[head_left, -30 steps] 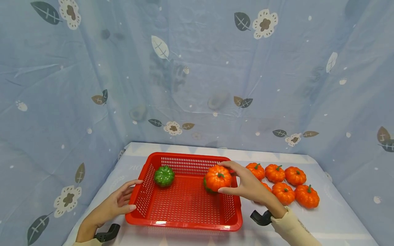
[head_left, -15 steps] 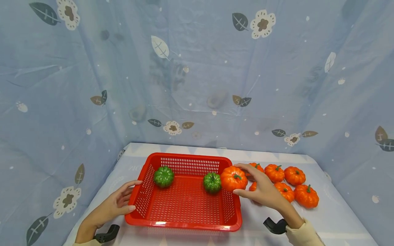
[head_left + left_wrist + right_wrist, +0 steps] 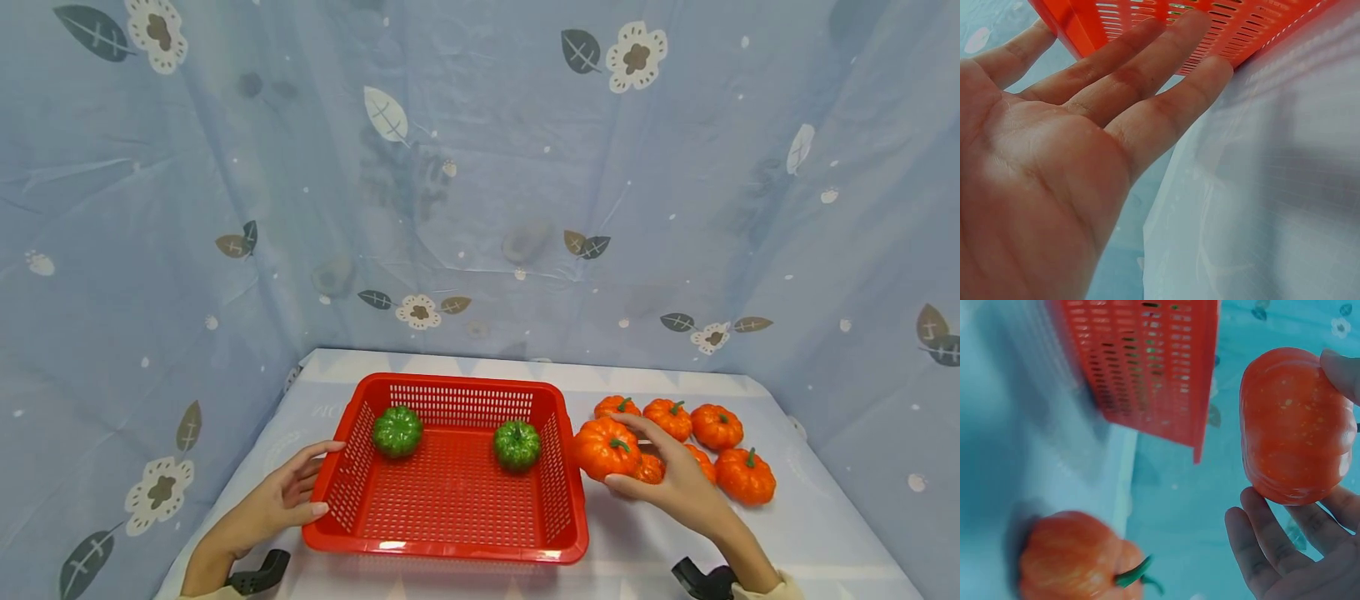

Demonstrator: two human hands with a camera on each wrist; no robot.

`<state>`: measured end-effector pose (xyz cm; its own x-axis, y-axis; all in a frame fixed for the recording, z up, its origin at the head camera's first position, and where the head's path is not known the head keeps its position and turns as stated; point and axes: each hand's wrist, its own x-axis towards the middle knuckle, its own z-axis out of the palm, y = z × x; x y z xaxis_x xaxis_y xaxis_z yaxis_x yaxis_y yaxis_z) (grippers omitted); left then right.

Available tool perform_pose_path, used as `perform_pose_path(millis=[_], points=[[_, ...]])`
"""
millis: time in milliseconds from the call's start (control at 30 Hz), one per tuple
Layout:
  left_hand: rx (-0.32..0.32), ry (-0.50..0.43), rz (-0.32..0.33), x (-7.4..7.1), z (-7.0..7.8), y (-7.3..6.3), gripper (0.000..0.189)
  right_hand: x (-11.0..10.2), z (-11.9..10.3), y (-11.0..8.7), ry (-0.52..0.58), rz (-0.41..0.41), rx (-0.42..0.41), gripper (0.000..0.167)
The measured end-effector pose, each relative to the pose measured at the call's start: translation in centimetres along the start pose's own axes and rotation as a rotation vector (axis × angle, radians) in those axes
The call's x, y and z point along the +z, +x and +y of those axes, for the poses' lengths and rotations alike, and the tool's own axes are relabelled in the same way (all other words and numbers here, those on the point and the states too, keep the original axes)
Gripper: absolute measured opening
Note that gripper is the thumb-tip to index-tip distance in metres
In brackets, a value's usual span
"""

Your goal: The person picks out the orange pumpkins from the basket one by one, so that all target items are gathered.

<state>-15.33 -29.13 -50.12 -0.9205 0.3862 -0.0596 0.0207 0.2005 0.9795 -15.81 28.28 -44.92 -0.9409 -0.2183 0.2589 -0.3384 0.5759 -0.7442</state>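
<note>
My right hand (image 3: 678, 492) pinches an orange toy pumpkin (image 3: 604, 450) between thumb and fingers, just outside the right rim of a red plastic basket (image 3: 457, 553). In the right wrist view the held pumpkin (image 3: 1294, 428) is up off the table, beside the basket wall (image 3: 1166, 381). My left hand (image 3: 273, 504) rests at the basket's left rim, thumb and index fingertip on it. The left wrist view shows its other fingers (image 3: 1147, 75) extended along the slotted wall. Inside the basket sit two green toy pumpkins, one on the left (image 3: 397, 432) and one on the right (image 3: 517, 446).
Several orange pumpkins (image 3: 746, 477) stand in rows on the table right of the basket, some partly hidden behind my right hand. A patterned blue cloth (image 3: 480, 208) hangs behind and at both sides. The table (image 3: 825, 533) has a pale cover.
My right hand has carried the orange pumpkin rightward from over the basket's right side to outside its rim, uncovering the right green pumpkin. My left hand has stayed at the left rim.
</note>
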Motion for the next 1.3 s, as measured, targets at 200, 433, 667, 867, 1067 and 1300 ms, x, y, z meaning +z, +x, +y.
perform_pose_path(millis=[200, 433, 667, 867, 1067, 1300], points=[[0.007, -0.001, -0.003, 0.1, 0.2, 0.0, 0.076, -0.2, 1.6, -1.7, -0.037, 0.021, 0.059, 0.074], [0.017, -0.001, -0.012, 0.0, 0.1, -0.1, 0.076, -0.3, 3.2, -3.7, -0.051, 0.031, 0.131, 0.078], [-0.002, -0.003, -0.008, 0.0, 0.2, -0.2, 0.076, -0.1, 5.0, -5.5, -0.072, 0.043, 0.187, 0.08], [0.005, 0.008, 0.001, 0.1, 0.3, 0.0, 0.075, 0.1, 6.2, -6.6, -0.092, 0.036, 0.223, 0.078], [-0.002, 0.006, 0.015, 0.2, 0.2, -0.1, 0.076, 0.3, 7.0, -7.3, -0.078, -0.014, 0.303, 0.08], [0.003, 0.012, 0.023, 0.2, 0.1, 0.0, 0.077, 0.7, 7.6, -7.5, -0.051, -0.073, 0.437, 0.086]])
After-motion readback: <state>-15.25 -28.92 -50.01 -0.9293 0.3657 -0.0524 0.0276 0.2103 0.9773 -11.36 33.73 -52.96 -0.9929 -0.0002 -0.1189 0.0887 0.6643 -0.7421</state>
